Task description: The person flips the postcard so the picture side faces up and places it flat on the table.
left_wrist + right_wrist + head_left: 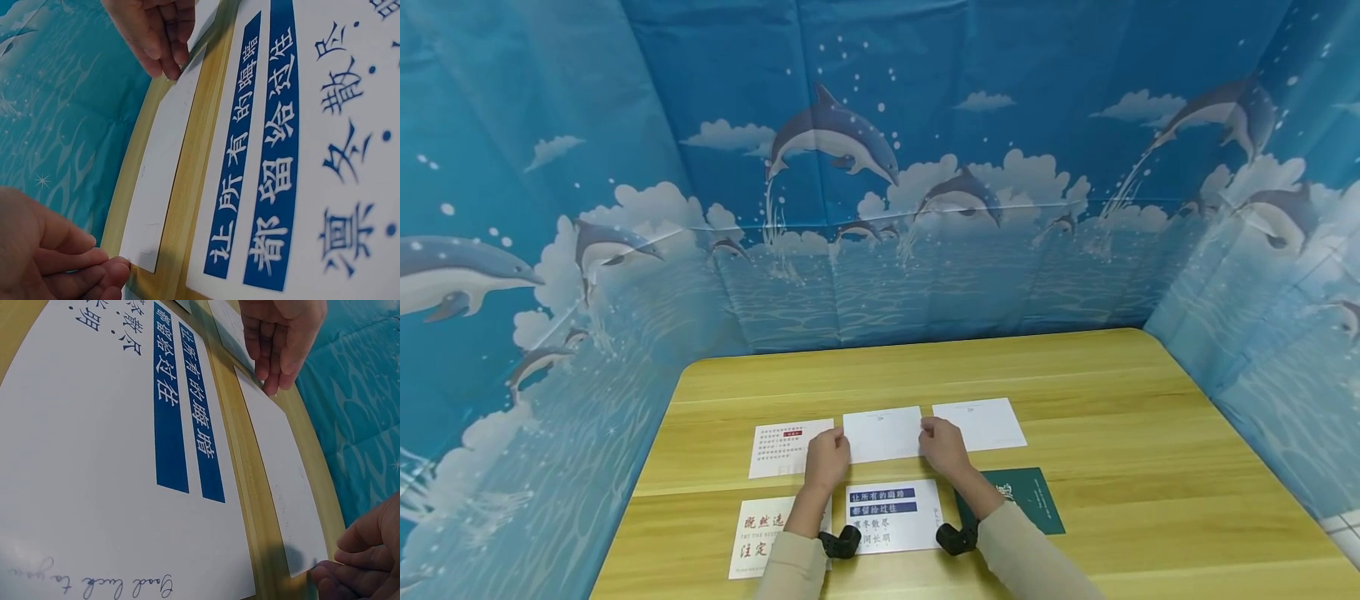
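Observation:
A blank-looking white postcard lies in the middle of the far row, with one hand at each side edge. My left hand pinches its left edge between thumb and curled fingers. At the opposite edge my right hand pinches the card the same way. Both wrist views show the fingertips at the card's ends and the card lying low over the wood. Just nearer, between the forearms, is a white postcard with blue bands of Chinese writing.
Another white postcard lies to the right, and one with red and dark print to the left. The near row also has a red-lettered card and a dark green card, partly covered by my forearms. Dolphin-printed curtains surround the wooden table.

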`<state>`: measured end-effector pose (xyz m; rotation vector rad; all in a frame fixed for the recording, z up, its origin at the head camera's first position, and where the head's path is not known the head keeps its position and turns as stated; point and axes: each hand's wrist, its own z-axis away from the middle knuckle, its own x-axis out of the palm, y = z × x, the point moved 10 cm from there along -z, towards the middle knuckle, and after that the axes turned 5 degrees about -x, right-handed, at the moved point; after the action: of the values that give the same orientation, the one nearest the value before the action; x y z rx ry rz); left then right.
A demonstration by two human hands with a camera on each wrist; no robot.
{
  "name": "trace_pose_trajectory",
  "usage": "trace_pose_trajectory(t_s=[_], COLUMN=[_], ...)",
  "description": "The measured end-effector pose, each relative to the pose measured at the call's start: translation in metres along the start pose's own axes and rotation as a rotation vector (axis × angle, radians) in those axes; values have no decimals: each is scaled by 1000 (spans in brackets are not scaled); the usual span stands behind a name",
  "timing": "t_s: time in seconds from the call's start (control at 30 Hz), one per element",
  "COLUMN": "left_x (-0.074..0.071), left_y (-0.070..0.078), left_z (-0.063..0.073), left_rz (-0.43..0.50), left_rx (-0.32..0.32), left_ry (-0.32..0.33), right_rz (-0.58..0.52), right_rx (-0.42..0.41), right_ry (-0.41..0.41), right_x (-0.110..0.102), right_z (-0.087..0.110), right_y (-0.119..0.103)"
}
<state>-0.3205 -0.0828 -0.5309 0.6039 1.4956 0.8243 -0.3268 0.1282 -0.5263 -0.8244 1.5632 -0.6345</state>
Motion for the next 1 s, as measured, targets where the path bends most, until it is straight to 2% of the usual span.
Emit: trace_pose_trajectory(t_s=[0.43, 0.7, 1.0], left_x=[-6, -9, -6], left_y=[3, 1, -3], left_z=[2, -1, -3], left_rz=[64, 82, 86], left_rx=[42, 25, -6], left_ry=[52, 92, 91], right_rz=[-33, -61, -76], right_rx=[49, 66, 69], right_ry=[29, 36, 46], right_x=[0, 2, 0], right_z=[3, 4, 4], right_y=[2, 5, 6])
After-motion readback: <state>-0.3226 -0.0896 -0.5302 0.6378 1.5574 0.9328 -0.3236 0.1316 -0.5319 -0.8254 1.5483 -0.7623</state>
